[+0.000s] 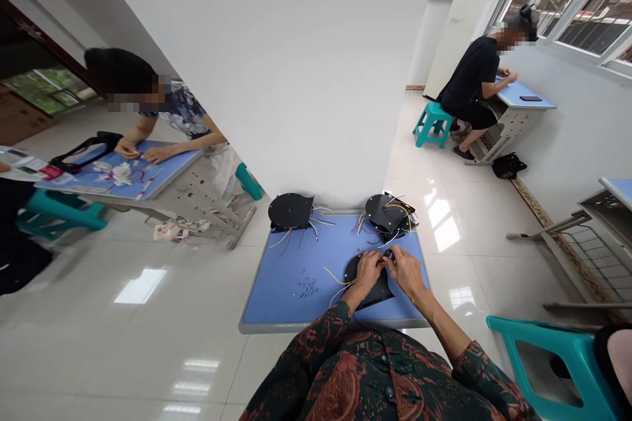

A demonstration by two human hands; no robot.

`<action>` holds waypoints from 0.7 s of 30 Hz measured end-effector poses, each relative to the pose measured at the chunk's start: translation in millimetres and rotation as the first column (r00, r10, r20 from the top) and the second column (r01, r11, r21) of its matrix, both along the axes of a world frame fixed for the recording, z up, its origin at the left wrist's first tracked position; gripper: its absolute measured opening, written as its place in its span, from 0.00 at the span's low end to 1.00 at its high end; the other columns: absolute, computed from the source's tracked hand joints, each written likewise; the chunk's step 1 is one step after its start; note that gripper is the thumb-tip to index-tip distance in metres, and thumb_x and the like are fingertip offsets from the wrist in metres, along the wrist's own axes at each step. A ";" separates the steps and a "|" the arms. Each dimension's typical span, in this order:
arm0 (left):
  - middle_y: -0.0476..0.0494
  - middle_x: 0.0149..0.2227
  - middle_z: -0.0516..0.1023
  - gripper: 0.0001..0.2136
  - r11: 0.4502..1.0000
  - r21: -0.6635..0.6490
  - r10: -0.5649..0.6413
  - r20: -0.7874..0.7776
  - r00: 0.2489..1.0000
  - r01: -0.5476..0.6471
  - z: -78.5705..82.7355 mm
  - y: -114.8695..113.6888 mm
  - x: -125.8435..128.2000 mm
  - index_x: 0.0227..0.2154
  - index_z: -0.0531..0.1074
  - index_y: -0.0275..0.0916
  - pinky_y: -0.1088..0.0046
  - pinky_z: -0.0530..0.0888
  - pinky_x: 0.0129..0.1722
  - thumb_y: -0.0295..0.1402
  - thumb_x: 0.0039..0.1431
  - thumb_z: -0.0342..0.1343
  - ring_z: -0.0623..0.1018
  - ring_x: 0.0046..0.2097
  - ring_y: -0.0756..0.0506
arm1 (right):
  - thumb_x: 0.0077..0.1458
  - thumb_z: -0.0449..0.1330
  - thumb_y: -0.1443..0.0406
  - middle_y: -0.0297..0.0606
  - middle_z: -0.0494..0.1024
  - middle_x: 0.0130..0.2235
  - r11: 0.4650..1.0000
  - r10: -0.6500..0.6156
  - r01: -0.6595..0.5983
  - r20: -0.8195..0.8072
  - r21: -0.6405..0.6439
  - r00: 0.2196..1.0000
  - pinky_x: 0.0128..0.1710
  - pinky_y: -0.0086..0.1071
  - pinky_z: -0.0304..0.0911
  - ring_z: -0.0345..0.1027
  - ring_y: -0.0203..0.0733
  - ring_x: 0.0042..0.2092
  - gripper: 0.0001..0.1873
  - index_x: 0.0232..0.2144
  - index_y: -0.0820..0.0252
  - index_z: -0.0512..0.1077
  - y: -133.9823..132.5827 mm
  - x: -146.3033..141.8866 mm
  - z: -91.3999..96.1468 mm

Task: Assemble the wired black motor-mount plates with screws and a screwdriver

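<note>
Head view, looking down from where I operate. Order runs left to right.

**Far left:** a co-worker's right hand (158, 154) works over a second blue-topped desk (170, 167), among white and red scraps, with a black bag (86, 151) lying on the desktop and a teal plastic stool (59, 213) beside it.

**Centre:** one blue-topped desk with a grey rim (261, 309) carries three round matt-black plates with coloured wires. The first black plate (290, 211) sits at the far left corner, and the second black plate (388, 213) at the far right corner, its wires in a tangle. Nearer me lies a cluster of small blue-grey beads (305, 288), a dozen or more, too small to count exactly. The third black plate (380, 292) lies at the near edge, under my hands, with a thin yellow wire (336, 277) trailing from it.

**Grip:** my left hand (368, 271) and my right hand (407, 269) are both on the third plate, their fingertips closed together at its upper edge. Whatever they pinch there is too small for me to tell.

**Far right:** a second co-worker (471, 72) sits on a teal stool (433, 123) at a blue-topped desk (523, 95) by the windows, with a black phone (530, 98) on it and a black bag (508, 165) on the floor.
</note>
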State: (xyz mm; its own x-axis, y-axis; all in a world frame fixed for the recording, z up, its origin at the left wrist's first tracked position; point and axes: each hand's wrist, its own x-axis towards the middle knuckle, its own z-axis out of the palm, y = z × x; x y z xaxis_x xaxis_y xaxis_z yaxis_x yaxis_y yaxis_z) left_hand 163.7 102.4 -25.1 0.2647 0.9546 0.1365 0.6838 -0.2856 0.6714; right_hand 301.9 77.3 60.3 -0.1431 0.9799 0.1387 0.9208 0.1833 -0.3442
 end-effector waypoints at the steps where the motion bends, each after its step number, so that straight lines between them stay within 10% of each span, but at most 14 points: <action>1: 0.43 0.35 0.80 0.06 1.000 -0.001 0.002 -0.006 1.000 -0.002 -0.1 -0.6 0.1 0.31 0.76 0.38 0.65 0.71 0.48 0.25 0.64 0.58 0.77 0.40 0.43 | 0.65 0.56 0.65 0.38 0.79 0.35 1.000 0.011 -0.010 -0.022 0.016 1.000 0.32 0.32 0.56 0.72 0.42 0.34 0.03 0.39 0.57 0.70 -0.3 -0.6 -1.5; 21: 0.40 0.36 0.80 0.10 0.996 0.013 -0.088 -0.072 0.993 0.090 -6.6 -4.5 0.0 0.31 0.78 0.37 0.64 0.70 0.46 0.27 0.67 0.53 0.75 0.41 0.42 | 0.65 0.55 0.61 0.39 0.76 0.36 0.994 0.053 -0.027 -0.265 0.101 0.963 0.34 0.33 0.63 0.69 0.41 0.32 0.08 0.40 0.57 0.71 -2.6 -0.4 -25.1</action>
